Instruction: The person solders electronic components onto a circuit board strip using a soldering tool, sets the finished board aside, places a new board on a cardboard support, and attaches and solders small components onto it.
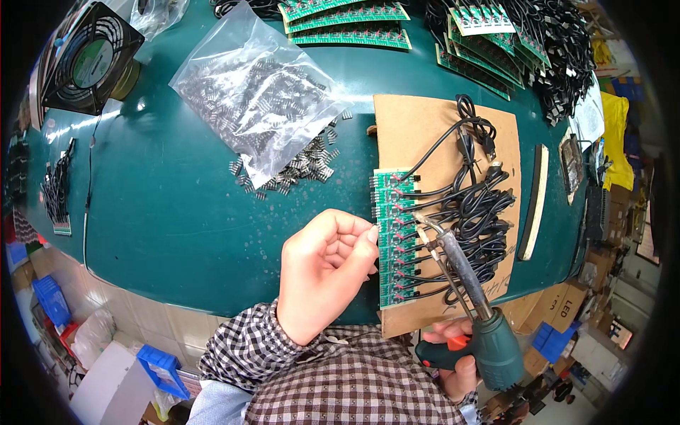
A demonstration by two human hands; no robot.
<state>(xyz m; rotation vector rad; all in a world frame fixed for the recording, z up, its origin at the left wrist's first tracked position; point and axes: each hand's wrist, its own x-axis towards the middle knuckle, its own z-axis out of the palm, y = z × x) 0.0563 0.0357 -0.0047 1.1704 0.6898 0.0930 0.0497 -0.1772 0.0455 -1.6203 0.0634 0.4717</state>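
Note:
A green circuit board panel (395, 273) lies on a brown cardboard sheet (425, 134), with black cables (482, 212) running from its right side into coils. My left hand (319, 273) is at the panel's left edge, thumb and fingertips pinched together; whatever they hold is too small to make out. Wrapped round the handle of a dark green soldering gun (499, 347) with a red trigger is my right hand (457, 354). The gun's metal tip points at the upper middle of the panel, close to the cable ends. Small metal-pinned connectors (304, 166) lie loose beyond my left hand.
A clear plastic bag (255, 92) of similar connectors lies at the back. A black fan (92, 64) stands far left. Stacked green panels (347, 35) and a heap of black cables (567, 78) fill the far side. A pale strip (533, 202) lies right of the cardboard.

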